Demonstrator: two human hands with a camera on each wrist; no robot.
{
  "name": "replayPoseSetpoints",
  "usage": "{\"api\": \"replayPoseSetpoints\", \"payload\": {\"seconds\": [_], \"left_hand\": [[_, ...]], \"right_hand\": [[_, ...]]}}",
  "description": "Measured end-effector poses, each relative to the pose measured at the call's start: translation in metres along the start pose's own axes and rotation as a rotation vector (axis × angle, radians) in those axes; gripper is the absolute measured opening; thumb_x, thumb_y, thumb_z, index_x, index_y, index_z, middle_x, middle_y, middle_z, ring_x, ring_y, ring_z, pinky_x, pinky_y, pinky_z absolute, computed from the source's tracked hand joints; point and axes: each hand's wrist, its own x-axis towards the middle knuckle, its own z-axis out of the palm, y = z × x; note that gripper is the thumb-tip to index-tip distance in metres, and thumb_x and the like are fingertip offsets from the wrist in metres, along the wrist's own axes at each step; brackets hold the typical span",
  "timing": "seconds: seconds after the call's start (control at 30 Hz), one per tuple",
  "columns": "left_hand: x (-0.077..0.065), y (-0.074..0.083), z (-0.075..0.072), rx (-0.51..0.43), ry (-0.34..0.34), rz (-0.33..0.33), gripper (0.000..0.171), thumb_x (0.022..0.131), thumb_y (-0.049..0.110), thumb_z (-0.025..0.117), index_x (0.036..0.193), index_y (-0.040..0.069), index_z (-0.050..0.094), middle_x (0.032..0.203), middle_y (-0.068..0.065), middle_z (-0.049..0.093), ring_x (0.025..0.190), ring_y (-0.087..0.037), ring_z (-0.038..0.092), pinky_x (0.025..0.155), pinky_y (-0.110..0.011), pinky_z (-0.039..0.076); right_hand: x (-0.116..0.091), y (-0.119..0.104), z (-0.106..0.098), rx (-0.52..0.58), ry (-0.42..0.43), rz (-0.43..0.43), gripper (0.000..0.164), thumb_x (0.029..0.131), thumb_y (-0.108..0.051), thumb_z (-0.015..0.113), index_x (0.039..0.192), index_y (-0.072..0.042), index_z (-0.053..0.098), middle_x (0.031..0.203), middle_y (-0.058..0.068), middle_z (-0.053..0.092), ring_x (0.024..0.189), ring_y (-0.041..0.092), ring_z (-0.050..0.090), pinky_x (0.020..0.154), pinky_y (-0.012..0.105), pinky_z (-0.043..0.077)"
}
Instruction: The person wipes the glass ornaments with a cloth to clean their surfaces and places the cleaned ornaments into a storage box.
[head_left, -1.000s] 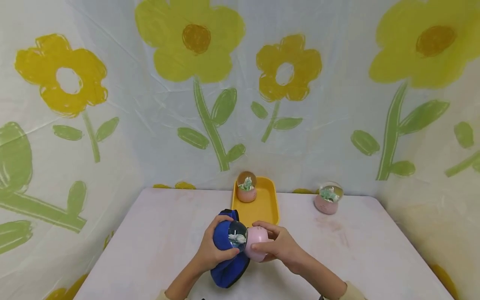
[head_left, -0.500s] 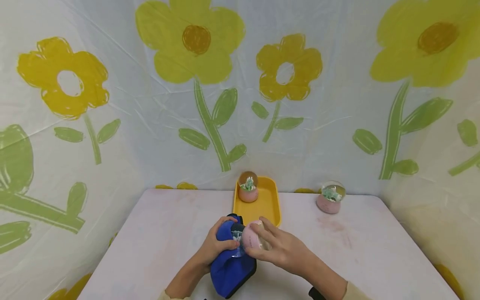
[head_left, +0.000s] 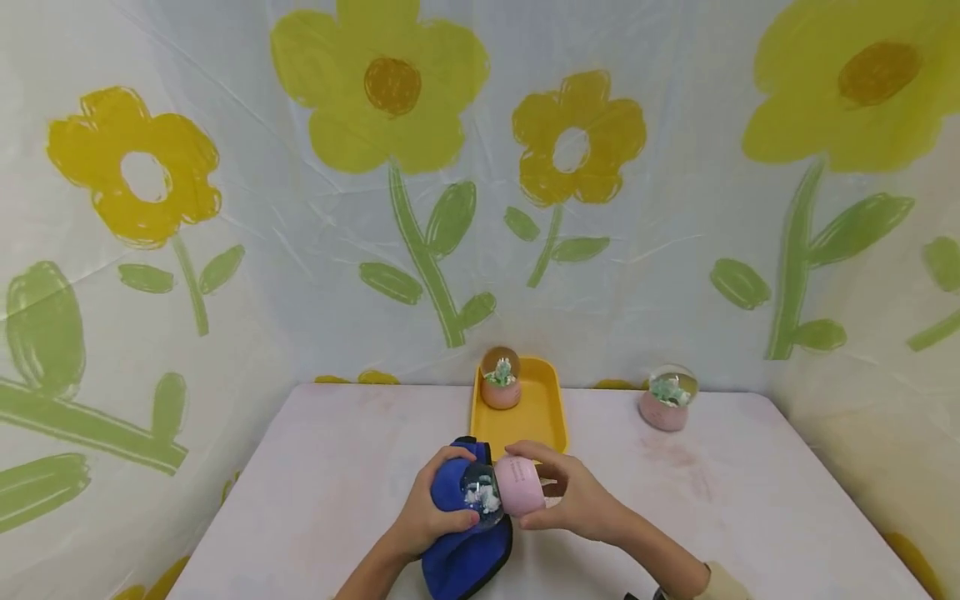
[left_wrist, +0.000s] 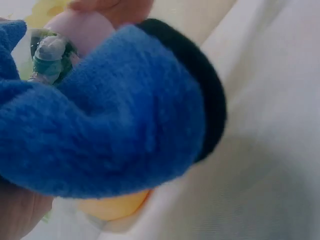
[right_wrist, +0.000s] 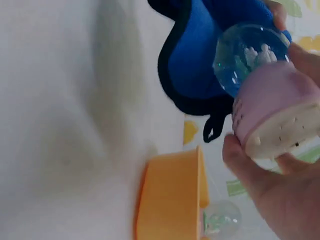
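Observation:
A snow globe (head_left: 521, 485) with a pink base and clear dome lies sideways between my two hands, above the table. My left hand (head_left: 429, 510) grips its dome through a blue cloth (head_left: 467, 557) with dark edging, which hangs down below. Fingers and thumb of my right hand (head_left: 581, 496) hold the pink base from the right. In the right wrist view the pale underside of the base (right_wrist: 287, 131) faces that palm, and white figures show inside the dome (right_wrist: 248, 56). The cloth (left_wrist: 115, 120) hides most of the left hand in the left wrist view.
Behind the hands stands a yellow tray (head_left: 536, 408), with a second pink-based snow globe (head_left: 501, 379) upright at its left end. A third snow globe (head_left: 667, 398) stands at the table's back right. A flower-printed sheet (head_left: 637, 317) hangs behind the table (head_left: 337, 467).
The snow globe has turned within the cloth, its base swinging about while the right hand shifted its grip on it. The left hand stays around the dome with the cloth.

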Motion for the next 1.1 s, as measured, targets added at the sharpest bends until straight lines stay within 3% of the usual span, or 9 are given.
{"api": "replayPoseSetpoints", "payload": {"seconds": [0.13, 0.23, 0.37, 0.47, 0.6, 0.83, 0.9, 1.0, 1.1], "left_hand": [[-0.004, -0.003, -0.001, -0.061, 0.002, -0.050, 0.062, 0.076, 0.021, 0.073, 0.131, 0.013, 0.046, 0.124, -0.019, 0.049, 0.109, -0.036, 0.052, 0.085, -0.046, 0.049], [0.002, -0.002, 0.000, -0.092, 0.013, -0.096, 0.062, 0.076, 0.019, 0.071, 0.132, 0.011, 0.045, 0.124, -0.018, 0.050, 0.109, -0.034, 0.052, 0.085, -0.046, 0.049], [0.005, 0.000, 0.003, -0.137, 0.022, -0.146, 0.061, 0.078, 0.015, 0.067, 0.133, 0.010, 0.043, 0.124, -0.017, 0.051, 0.109, -0.032, 0.053, 0.086, -0.046, 0.049], [0.007, 0.002, 0.006, -0.143, 0.020, -0.141, 0.059, 0.081, 0.015, 0.068, 0.134, 0.008, 0.043, 0.124, -0.018, 0.050, 0.109, -0.033, 0.053, 0.086, -0.046, 0.049], [0.002, 0.006, 0.010, -0.074, 0.063, -0.101, 0.057, 0.080, 0.018, 0.072, 0.130, 0.010, 0.046, 0.121, -0.018, 0.052, 0.105, -0.034, 0.055, 0.083, -0.046, 0.050], [-0.002, 0.015, 0.003, 0.110, 0.080, 0.089, 0.059, 0.074, 0.016, 0.079, 0.126, 0.014, 0.050, 0.121, -0.016, 0.054, 0.103, -0.036, 0.057, 0.082, -0.044, 0.052], [-0.002, 0.012, 0.002, 0.125, 0.089, 0.121, 0.059, 0.073, 0.015, 0.079, 0.125, 0.013, 0.051, 0.120, -0.015, 0.056, 0.104, -0.036, 0.057, 0.082, -0.044, 0.051], [0.000, 0.006, 0.000, 0.093, 0.100, 0.109, 0.059, 0.073, 0.016, 0.079, 0.125, 0.012, 0.051, 0.119, -0.016, 0.055, 0.104, -0.036, 0.056, 0.083, -0.046, 0.050], [0.002, 0.001, -0.001, 0.011, 0.095, 0.060, 0.058, 0.075, 0.016, 0.077, 0.126, 0.010, 0.050, 0.119, -0.017, 0.053, 0.105, -0.034, 0.055, 0.084, -0.046, 0.050]], "right_hand": [[-0.008, 0.004, 0.003, -0.071, -0.046, -0.111, 0.068, 0.082, -0.001, 0.076, 0.142, -0.011, 0.046, 0.146, 0.014, 0.039, 0.121, 0.033, 0.051, 0.085, 0.039, 0.052], [-0.010, 0.000, 0.002, -0.405, -0.042, -0.280, 0.065, 0.080, -0.009, 0.080, 0.137, -0.017, 0.052, 0.146, 0.012, 0.038, 0.123, 0.029, 0.050, 0.087, 0.036, 0.051], [-0.013, -0.006, 0.005, -0.935, 0.003, -0.641, 0.044, 0.088, -0.022, 0.073, 0.130, -0.024, 0.060, 0.143, 0.015, 0.044, 0.120, 0.031, 0.050, 0.088, 0.033, 0.050], [-0.012, -0.010, 0.005, -1.078, 0.046, -0.807, 0.030, 0.097, -0.024, 0.061, 0.127, -0.023, 0.063, 0.138, 0.017, 0.048, 0.115, 0.033, 0.052, 0.083, 0.033, 0.053], [-0.015, -0.010, 0.007, -0.950, 0.043, -0.690, 0.039, 0.089, -0.029, 0.071, 0.127, -0.023, 0.061, 0.139, 0.016, 0.046, 0.113, 0.027, 0.054, 0.085, 0.033, 0.052], [-0.007, -0.010, 0.018, -0.019, 0.092, -0.035, 0.057, 0.082, -0.008, 0.078, 0.133, -0.009, 0.053, 0.129, 0.016, 0.052, 0.098, 0.033, 0.064, 0.069, 0.039, 0.056], [-0.007, -0.011, 0.022, 0.079, 0.141, 0.074, 0.055, 0.085, -0.010, 0.076, 0.134, -0.011, 0.052, 0.127, 0.015, 0.054, 0.094, 0.033, 0.065, 0.070, 0.042, 0.056], [-0.010, -0.011, 0.028, -0.113, 0.148, -0.007, 0.058, 0.083, -0.017, 0.078, 0.135, -0.016, 0.052, 0.130, 0.011, 0.052, 0.096, 0.029, 0.064, 0.070, 0.036, 0.056], [-0.013, -0.009, 0.030, -0.638, 0.107, -0.339, 0.052, 0.085, -0.024, 0.077, 0.132, -0.020, 0.056, 0.135, 0.010, 0.049, 0.103, 0.027, 0.061, 0.074, 0.032, 0.055]]}}
